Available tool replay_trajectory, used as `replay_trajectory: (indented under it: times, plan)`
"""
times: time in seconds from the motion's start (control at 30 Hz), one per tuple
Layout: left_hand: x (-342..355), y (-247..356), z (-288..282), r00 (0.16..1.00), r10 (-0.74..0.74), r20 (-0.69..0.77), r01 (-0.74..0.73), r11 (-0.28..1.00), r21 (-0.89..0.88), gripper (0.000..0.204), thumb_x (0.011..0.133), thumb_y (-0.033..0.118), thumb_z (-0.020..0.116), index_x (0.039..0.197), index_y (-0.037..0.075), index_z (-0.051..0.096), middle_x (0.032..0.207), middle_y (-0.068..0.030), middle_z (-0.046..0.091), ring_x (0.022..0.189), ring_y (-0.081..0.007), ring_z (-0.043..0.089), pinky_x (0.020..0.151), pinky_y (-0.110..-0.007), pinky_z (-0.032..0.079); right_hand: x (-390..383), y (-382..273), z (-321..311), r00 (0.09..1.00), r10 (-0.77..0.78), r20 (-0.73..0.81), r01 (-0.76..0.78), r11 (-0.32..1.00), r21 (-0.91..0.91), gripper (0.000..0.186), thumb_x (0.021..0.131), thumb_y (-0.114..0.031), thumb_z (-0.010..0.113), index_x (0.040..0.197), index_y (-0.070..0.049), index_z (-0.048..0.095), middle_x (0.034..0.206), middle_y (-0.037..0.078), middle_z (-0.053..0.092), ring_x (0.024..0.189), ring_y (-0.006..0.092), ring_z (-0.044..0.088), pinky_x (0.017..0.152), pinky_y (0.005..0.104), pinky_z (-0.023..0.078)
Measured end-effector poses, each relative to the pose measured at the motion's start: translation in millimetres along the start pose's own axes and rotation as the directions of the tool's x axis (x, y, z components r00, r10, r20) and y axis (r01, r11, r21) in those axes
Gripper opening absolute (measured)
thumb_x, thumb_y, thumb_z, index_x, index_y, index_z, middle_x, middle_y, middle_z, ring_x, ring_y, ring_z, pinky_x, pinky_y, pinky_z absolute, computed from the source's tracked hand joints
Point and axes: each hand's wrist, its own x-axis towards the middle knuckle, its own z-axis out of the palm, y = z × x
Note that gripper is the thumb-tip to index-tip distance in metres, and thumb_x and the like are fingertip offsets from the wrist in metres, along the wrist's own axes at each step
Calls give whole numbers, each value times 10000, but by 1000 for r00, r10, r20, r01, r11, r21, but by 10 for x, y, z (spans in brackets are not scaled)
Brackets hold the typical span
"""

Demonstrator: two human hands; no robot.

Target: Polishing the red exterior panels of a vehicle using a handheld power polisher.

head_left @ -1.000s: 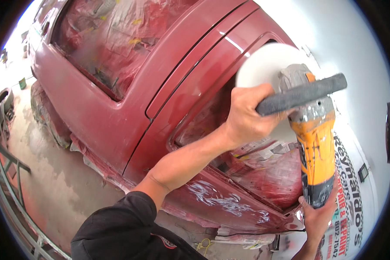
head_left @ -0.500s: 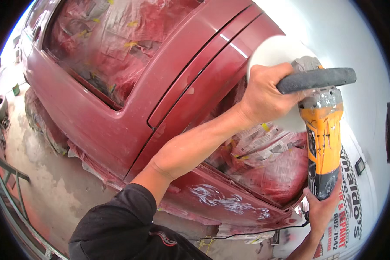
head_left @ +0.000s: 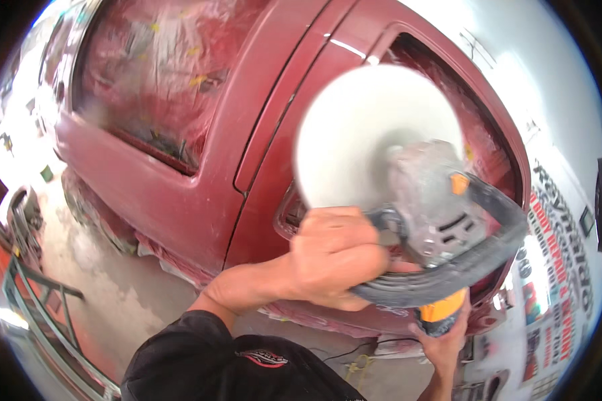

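I hold a yellow and black power polisher (head_left: 438, 194) with a grey gearbox head. My left hand (head_left: 338, 257) is wrapped round one end of its black loop handle (head_left: 441, 277). My right hand (head_left: 445, 341) grips the black rear end of its body, below the yellow housing. The large white round pad (head_left: 354, 134) is tilted over the rear quarter of a red vehicle (head_left: 187, 214), beside the rear window opening. Its rim looks smeared; whether the pad touches the paint is hidden.
Red-stained masking paper (head_left: 164, 73) covers the side window, and more fills the rear opening. A dark power cord (head_left: 354, 351) trails below. A metal frame stand (head_left: 47, 321) stands on the floor at left. A white wall banner (head_left: 548, 281) hangs at right.
The polisher has swung left and nearer, so the pad now faces the panel beside the rear opening and shows broadly. Both hands keep their hold. The view has shifted.
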Motion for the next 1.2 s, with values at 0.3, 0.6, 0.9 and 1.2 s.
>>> replay_trajectory:
  times: [0.3,0.6,0.9,1.2]
  plan:
    - [536,402,-582,948,-132,290,-74,795,601,251,638,-10,820,692,43,580,568,-62,485,463,-214,491,447,-317,361,275,-336,1505,988,-144,63,69,757,650,1182,691,-212,959,1590,-1,221,1426,240,577,1287,321,614,1067,402,492]
    - [1291,231,-608,840,-18,543,-397,662,636,127,683,-57,658,710,-22,539,595,-74,502,507,-173,488,490,-295,353,828,-1008,1966,990,-138,-24,79,413,907,1132,768,-86,881,1618,-62,134,1403,248,583,1230,324,650,1019,412,522]
    - [1921,-37,-436,834,55,549,-497,507,704,237,674,63,809,715,27,579,569,-70,474,464,-188,469,473,-306,343,1463,-1286,1744,995,-97,-33,57,258,964,1131,722,-65,909,1590,-1,187,1517,204,457,1387,261,493,1138,396,408]
    - [1609,21,-613,828,89,553,-511,525,681,199,698,46,788,734,10,596,608,-60,522,498,-169,474,492,-289,341,1244,-1169,1883,987,-130,-98,141,387,911,1104,789,-73,849,1619,-71,121,1348,274,617,1231,362,649,1019,418,516]
